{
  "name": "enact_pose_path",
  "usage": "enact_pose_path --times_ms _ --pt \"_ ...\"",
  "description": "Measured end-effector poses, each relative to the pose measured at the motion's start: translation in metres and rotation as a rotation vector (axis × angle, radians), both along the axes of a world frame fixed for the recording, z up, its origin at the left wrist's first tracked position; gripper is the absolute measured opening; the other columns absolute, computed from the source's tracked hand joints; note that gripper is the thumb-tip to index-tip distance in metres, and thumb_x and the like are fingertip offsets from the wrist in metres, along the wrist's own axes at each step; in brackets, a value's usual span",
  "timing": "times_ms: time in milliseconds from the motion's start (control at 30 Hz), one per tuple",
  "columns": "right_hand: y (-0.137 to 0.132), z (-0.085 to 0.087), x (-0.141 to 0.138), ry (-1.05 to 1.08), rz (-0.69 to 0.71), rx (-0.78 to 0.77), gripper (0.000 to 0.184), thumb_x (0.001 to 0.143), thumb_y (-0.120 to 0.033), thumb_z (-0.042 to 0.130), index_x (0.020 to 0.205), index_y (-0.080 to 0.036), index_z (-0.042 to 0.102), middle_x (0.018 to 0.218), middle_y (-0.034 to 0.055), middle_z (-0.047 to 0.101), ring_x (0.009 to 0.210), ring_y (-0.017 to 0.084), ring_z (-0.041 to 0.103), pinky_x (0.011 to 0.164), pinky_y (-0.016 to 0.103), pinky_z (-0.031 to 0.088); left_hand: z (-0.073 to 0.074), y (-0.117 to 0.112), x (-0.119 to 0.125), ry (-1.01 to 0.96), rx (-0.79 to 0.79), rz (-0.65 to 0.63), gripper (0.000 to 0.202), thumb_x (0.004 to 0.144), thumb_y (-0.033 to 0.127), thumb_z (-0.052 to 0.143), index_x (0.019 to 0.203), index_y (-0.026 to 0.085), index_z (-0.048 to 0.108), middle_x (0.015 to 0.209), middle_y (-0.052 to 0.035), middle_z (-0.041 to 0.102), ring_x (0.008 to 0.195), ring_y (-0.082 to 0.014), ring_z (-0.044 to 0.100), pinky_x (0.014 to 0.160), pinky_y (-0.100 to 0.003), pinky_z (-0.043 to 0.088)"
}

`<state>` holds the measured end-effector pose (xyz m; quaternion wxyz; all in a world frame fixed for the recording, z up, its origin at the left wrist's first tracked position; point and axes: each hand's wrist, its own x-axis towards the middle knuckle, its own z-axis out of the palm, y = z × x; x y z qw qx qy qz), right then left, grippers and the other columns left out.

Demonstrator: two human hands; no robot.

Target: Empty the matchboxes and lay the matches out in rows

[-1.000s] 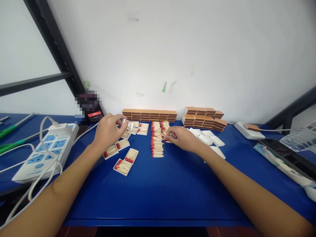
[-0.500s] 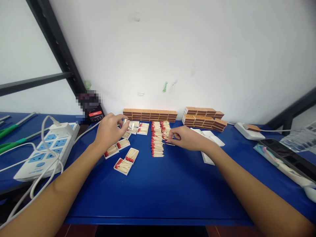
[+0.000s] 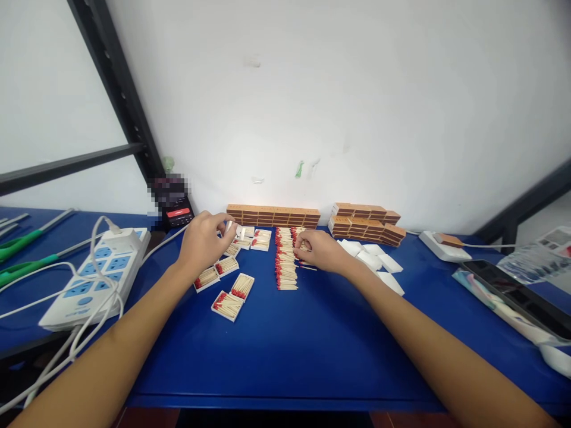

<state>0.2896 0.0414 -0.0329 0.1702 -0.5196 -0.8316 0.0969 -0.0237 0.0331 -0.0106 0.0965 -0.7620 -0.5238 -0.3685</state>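
Note:
My left hand [image 3: 201,241] pinches a small white matchbox tray [image 3: 232,229] between thumb and fingers, above several trays of matches. My right hand [image 3: 323,248] is closed at the right side of a long pile of red-tipped matches [image 3: 286,267]. Its fingertips press together at the match heads, and what they grip is hidden. A loose match [image 3: 307,267] lies just below that hand. Trays filled with matches stand in pairs at the left, among them a front tray [image 3: 228,305] and a tray touching it [image 3: 243,286].
Behind, stacked brown matchboxes [image 3: 273,217] line the wall, with another stack [image 3: 366,224] to the right. White trays [image 3: 370,260] lie beside my right forearm. A power strip [image 3: 96,279] with cables is at left. A black phone [image 3: 517,291] rests at right.
The view has shifted slightly, so everything sits a little lower. My right hand stays at the matches with its fingers slightly farther into the pile. My left hand still holds the white tray.

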Motion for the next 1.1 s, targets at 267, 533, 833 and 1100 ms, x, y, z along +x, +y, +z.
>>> enact_pose_path --times_ms 267,533,833,1100 --pt "-0.002 0.004 -0.005 -0.029 -0.044 -0.008 0.007 0.089 -0.023 0.066 0.086 -0.019 0.071 0.089 0.0051 0.071 0.076 0.017 0.060 0.067 0.027 0.036 -0.002 0.001 -0.002 0.007 0.002 -0.007 0.025 0.096 0.037 0.059 0.100 0.021 0.078 0.070 -0.0027 0.069 0.081 -0.0251 0.064 0.076 -0.037 0.047" --pt "0.000 0.001 -0.005 -0.022 -0.059 -0.022 0.009 0.088 -0.021 0.064 0.084 -0.021 0.071 0.088 0.0047 0.074 0.079 0.018 0.063 0.067 0.027 0.037 -0.003 0.002 -0.001 0.009 0.010 -0.009 0.025 0.096 0.037 0.060 0.100 0.020 0.079 0.071 -0.0026 0.069 0.080 -0.0247 0.063 0.075 -0.038 0.046" --pt "0.001 -0.001 -0.005 -0.066 -0.088 -0.025 0.009 0.089 -0.024 0.064 0.084 -0.020 0.072 0.095 0.0069 0.076 0.080 0.019 0.064 0.068 0.028 0.037 0.000 0.000 -0.001 0.004 0.007 -0.012 0.025 0.096 0.036 0.059 0.100 0.020 0.079 0.071 -0.0030 0.069 0.080 -0.0249 0.064 0.074 -0.037 0.045" --pt "-0.004 0.010 0.011 0.176 -0.079 -0.010 0.018 0.095 -0.034 0.058 0.087 -0.018 0.064 0.082 0.0050 0.068 0.070 0.017 0.056 0.064 0.029 0.037 -0.001 0.000 -0.001 0.007 0.011 -0.020 0.025 0.096 0.035 0.060 0.101 0.020 0.079 0.070 -0.0024 0.068 0.079 -0.0242 0.063 0.074 -0.037 0.044"
